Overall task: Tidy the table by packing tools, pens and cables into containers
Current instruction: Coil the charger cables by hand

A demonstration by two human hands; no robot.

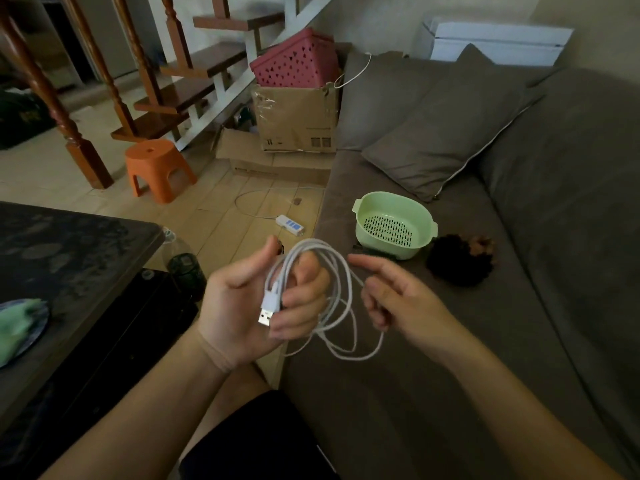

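Cable [281, 268] coiled round curled fingers of left hand [239, 306], plug [266, 318] lying on palm; loose strand held in curled right hand [398, 299], both just before green basket [394, 202].

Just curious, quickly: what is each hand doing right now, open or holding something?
Left hand: grips the coiled white cable.
Right hand: pinches a loose strand of that cable.

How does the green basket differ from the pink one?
The green basket is rounded with solid walls and a slotted bottom; the pink basket is boxy with triangle holes in its walls. Green sits upright on the sofa; pink lies tilted atop the cardboard box. Both look plastic.
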